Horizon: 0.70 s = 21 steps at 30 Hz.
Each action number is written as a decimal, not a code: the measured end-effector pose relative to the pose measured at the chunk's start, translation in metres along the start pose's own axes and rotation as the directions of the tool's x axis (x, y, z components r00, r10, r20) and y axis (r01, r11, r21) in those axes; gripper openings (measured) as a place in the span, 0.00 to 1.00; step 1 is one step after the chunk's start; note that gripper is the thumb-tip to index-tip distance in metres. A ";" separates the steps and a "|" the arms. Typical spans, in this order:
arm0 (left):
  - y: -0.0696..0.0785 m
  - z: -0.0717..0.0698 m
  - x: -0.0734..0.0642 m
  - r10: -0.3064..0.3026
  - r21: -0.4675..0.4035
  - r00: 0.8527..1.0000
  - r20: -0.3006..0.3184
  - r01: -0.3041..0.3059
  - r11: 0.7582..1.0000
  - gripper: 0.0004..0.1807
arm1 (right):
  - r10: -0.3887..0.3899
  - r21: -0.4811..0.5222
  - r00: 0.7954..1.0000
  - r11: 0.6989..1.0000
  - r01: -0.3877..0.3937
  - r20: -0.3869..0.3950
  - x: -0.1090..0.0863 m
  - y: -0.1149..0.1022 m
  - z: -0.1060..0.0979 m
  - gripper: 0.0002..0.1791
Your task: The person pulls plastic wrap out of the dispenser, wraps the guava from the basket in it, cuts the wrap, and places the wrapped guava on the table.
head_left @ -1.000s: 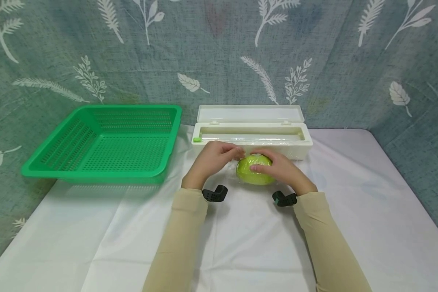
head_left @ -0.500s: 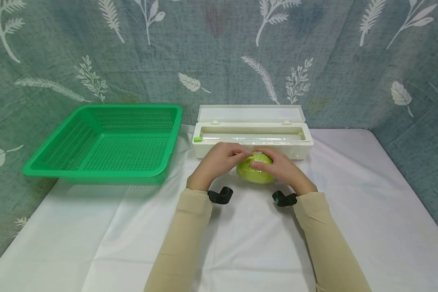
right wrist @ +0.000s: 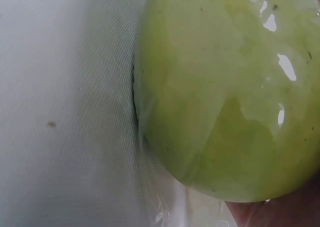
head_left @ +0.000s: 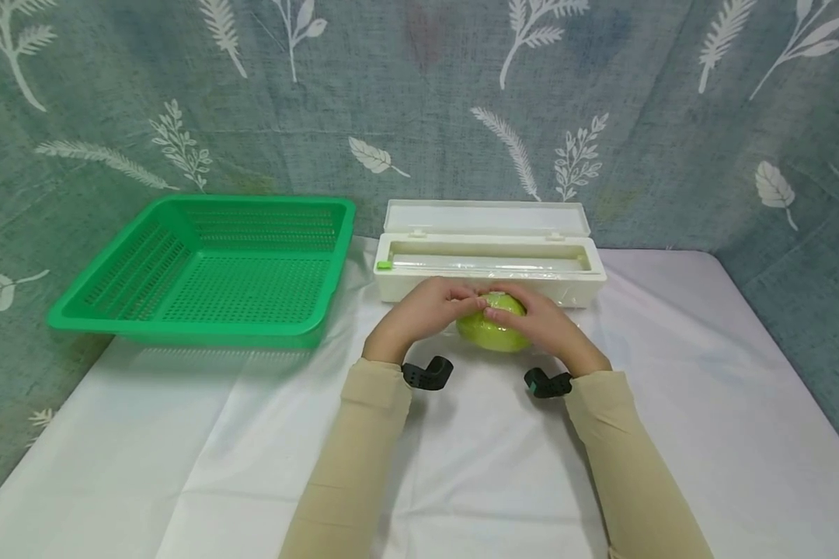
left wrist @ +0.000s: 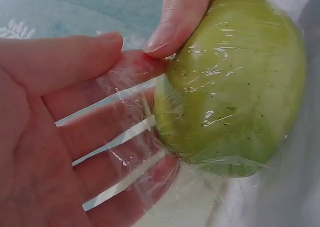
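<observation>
A yellow-green fruit (head_left: pixel 492 335) with small dark specks, wrapped in glossy cling film (left wrist: pixel 192 189), sits low over the white cloth. My right hand (head_left: pixel 541 322) grips it from the right, thumb across its upper side. From the left my left hand (head_left: pixel 429 307) reaches its fingertips to the top of the fruit, close by the right thumb. In the left wrist view, the left fingers (left wrist: pixel 95 137) are straight and spread against loose, crumpled film at the fruit's end. The right wrist view shows the fruit's smooth film-covered side (right wrist: pixel 225 102), with most of the right hand hidden.
Just behind the hands stands a white cling film dispenser (head_left: pixel 489 293), lid up, with a roll inside and a green slider (head_left: pixel 384 265) at its left end. A green perforated basket (head_left: pixel 308 330) stands at the left. A leaf-patterned curtain (head_left: pixel 433 140) hangs behind.
My left hand has moved right, from beside the fruit to its top near the right thumb. The right hand keeps its grip on the fruit. The head view has shifted slightly.
</observation>
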<state>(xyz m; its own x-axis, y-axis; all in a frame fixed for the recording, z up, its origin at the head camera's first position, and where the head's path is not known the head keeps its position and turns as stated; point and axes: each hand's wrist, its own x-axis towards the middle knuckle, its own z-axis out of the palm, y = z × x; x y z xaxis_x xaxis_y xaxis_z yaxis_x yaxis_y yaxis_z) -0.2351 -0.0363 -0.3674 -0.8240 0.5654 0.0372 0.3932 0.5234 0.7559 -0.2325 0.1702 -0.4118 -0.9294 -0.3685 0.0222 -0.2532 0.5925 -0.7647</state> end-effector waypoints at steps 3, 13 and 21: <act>0.000 -0.002 -0.001 -0.027 -0.046 1.000 0.009 0.028 0.999 0.12 | -0.024 -0.004 1.000 1.000 0.024 -0.003 0.001 0.000 0.000 0.28; -0.003 -0.002 -0.001 -0.053 -0.110 0.999 0.013 0.054 0.992 0.13 | -0.029 -0.003 1.000 1.000 0.029 -0.006 0.003 -0.001 0.000 0.26; -0.004 0.002 0.000 -0.072 -0.105 0.997 0.020 0.074 0.992 0.14 | -0.020 -0.031 1.000 0.999 0.020 0.002 0.000 -0.004 0.000 0.28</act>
<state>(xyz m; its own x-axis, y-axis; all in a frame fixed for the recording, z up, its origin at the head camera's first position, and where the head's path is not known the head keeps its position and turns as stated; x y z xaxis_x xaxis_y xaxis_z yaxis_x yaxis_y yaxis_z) -0.2356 -0.0374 -0.3711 -0.8418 0.5389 -0.0310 0.2863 0.4943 0.8208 -0.2314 0.1678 -0.4089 -0.9236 -0.3816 0.0367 -0.2804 0.6070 -0.7436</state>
